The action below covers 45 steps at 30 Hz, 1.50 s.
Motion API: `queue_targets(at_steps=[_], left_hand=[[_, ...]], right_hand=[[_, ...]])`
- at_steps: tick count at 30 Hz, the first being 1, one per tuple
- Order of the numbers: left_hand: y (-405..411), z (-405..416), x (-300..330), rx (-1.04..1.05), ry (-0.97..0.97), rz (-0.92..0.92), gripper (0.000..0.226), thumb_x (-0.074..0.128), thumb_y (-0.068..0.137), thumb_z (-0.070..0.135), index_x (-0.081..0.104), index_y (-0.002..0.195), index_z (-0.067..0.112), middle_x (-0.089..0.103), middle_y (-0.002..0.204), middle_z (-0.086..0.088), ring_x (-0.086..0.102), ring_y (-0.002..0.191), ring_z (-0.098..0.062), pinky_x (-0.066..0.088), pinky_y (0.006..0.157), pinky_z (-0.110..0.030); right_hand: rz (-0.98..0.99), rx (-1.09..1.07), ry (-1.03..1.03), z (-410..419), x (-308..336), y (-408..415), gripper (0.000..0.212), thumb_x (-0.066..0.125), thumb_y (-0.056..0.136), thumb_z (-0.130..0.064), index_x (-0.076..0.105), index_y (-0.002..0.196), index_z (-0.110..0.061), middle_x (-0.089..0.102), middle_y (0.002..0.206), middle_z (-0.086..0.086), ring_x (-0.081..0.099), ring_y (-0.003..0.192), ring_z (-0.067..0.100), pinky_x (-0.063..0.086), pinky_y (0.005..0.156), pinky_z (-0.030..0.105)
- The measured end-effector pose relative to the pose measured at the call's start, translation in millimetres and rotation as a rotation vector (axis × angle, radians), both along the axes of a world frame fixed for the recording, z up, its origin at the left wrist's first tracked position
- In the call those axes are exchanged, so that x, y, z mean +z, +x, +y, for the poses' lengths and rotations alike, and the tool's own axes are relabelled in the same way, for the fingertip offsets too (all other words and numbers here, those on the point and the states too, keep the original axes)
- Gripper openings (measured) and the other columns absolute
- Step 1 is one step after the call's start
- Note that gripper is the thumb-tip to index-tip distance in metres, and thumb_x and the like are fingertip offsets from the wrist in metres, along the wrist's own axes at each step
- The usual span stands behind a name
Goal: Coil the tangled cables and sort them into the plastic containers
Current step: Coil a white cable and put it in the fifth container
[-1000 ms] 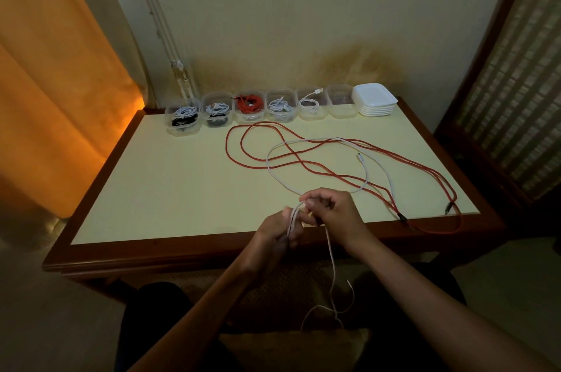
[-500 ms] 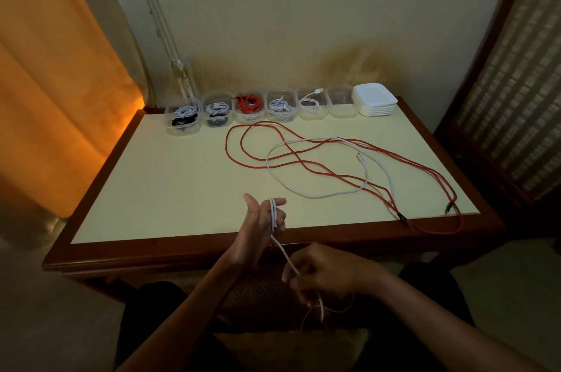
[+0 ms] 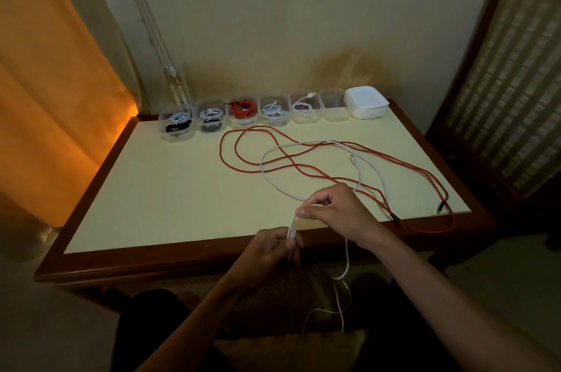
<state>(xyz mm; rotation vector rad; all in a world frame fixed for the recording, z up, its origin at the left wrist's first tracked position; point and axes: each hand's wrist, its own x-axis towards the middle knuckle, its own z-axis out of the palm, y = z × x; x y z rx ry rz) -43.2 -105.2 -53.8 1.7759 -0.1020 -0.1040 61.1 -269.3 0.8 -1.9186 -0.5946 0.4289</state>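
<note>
A white cable (image 3: 274,180) runs in a loose loop over the table and crosses a long red cable (image 3: 318,175). Near the front edge my left hand (image 3: 273,245) grips several folded turns of the white cable. Just above it my right hand (image 3: 332,209) pinches the same cable at the top of those turns. The cable's free end hangs down past the table edge toward my lap. A row of clear plastic containers (image 3: 333,116) stands along the back edge, most with coiled cables inside.
A stack of white lids (image 3: 367,101) sits at the right end of the container row. The table (image 3: 170,198) has a dark wooden rim. An orange curtain hangs at the left, and a wooden chair (image 3: 510,68) stands at the right.
My right hand rose from below the table edge back up over my left hand, carrying the white cable and laying another turn on the bundle. My left hand closed round the turns.
</note>
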Motion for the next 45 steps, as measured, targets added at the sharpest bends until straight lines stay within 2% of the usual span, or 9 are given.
queue_targets(at_steps=[3, 9, 14, 19, 24, 28, 31, 35, 45], left_hand=[[-1, 2, 0, -0.010, -0.034, 0.024, 0.022, 0.045, 0.099, 0.020, 0.064, 0.092, 0.012, 0.064, 0.076, -0.004, 0.062, 0.077, -0.021, 0.047, 0.079, -0.036], [2, -4, 10, -0.012, -0.205, 0.018, 0.026, 0.040, 0.101, 0.019, 0.056, 0.083, 0.010, 0.052, 0.068, -0.004, 0.050, 0.062, -0.012, 0.041, 0.064, -0.023], [6, -14, 23, 0.082, -0.635, 0.045, 0.024, 0.033, 0.100, 0.011, 0.049, 0.084, 0.003, 0.042, 0.065, -0.005, 0.045, 0.060, -0.015, 0.047, 0.063, -0.026], [18, -2, 30, 0.180, -0.798, 0.067, 0.026, 0.035, 0.096, 0.028, 0.047, 0.091, 0.006, 0.040, 0.067, -0.003, 0.038, 0.063, -0.015, 0.036, 0.065, -0.028], [26, 19, 17, 0.273, -0.446, -0.017, 0.054, 0.025, 0.093, 0.052, 0.050, 0.103, 0.006, 0.046, 0.072, 0.002, 0.042, 0.070, -0.012, 0.036, 0.074, -0.029], [20, 22, 3, 0.240, -0.118, -0.006, 0.060, 0.022, 0.092, 0.061, 0.052, 0.108, 0.012, 0.049, 0.077, 0.005, 0.045, 0.073, -0.013, 0.041, 0.072, -0.028], [9, 16, -3, 0.169, 0.011, -0.031, 0.052, 0.022, 0.098, 0.049, 0.054, 0.108, 0.009, 0.052, 0.082, -0.002, 0.049, 0.073, -0.009, 0.045, 0.070, -0.022], [0, 6, -8, 0.091, 0.014, -0.058, 0.036, 0.031, 0.099, 0.038, 0.057, 0.112, 0.016, 0.051, 0.078, 0.004, 0.049, 0.072, -0.008, 0.043, 0.068, -0.019], [-1, -1, 4, 0.035, -0.122, -0.014, 0.021, 0.038, 0.100, 0.020, 0.051, 0.086, 0.013, 0.046, 0.068, 0.005, 0.042, 0.060, -0.008, 0.036, 0.058, -0.018]], right_hand=[[-0.010, -0.029, 0.036, -2, -7, 3, 0.010, 0.079, 0.079, -0.026, 0.081, 0.085, -0.018, 0.076, 0.080, -0.004, 0.069, 0.086, 0.009, 0.053, 0.082, 0.032], [0.021, -0.006, 0.052, -2, -20, 5, 0.015, 0.066, 0.092, -0.016, 0.078, 0.101, -0.015, 0.075, 0.092, -0.010, 0.066, 0.089, -0.007, 0.046, 0.073, 0.005], [0.137, 0.134, 0.035, 3, -44, -9, 0.023, 0.051, 0.100, -0.011, 0.073, 0.097, -0.003, 0.068, 0.079, 0.020, 0.060, 0.066, 0.017, 0.047, 0.062, 0.026], [0.231, 0.339, -0.051, 5, -59, -39, 0.022, 0.044, 0.105, -0.024, 0.065, 0.099, -0.023, 0.067, 0.072, 0.010, 0.066, 0.064, 0.024, 0.054, 0.067, 0.033], [0.192, 0.540, -0.260, 0, -41, -40, 0.035, 0.054, 0.100, -0.022, 0.054, 0.134, -0.018, 0.068, 0.077, 0.000, 0.068, 0.071, 0.015, 0.054, 0.071, 0.021], [0.227, 0.552, -0.076, -6, 1, -32, 0.021, 0.055, 0.097, -0.009, 0.064, 0.117, -0.005, 0.064, 0.074, 0.006, 0.064, 0.064, 0.017, 0.052, 0.067, 0.023], [0.261, 0.333, 0.059, -6, 17, -16, 0.018, 0.054, 0.097, -0.012, 0.070, 0.092, -0.008, 0.057, 0.063, 0.013, 0.054, 0.055, 0.024, 0.050, 0.064, 0.025], [0.109, 0.115, 0.022, 1, 19, 2, 0.026, 0.055, 0.099, -0.017, 0.070, 0.086, 0.000, 0.050, 0.047, 0.001, 0.046, 0.042, 0.014, 0.055, 0.071, 0.037], [-0.034, -0.021, 0.024, 9, -8, 14, 0.027, 0.055, 0.099, -0.019, 0.071, 0.083, -0.005, 0.053, 0.054, -0.006, 0.047, 0.050, 0.005, 0.042, 0.054, 0.019]])
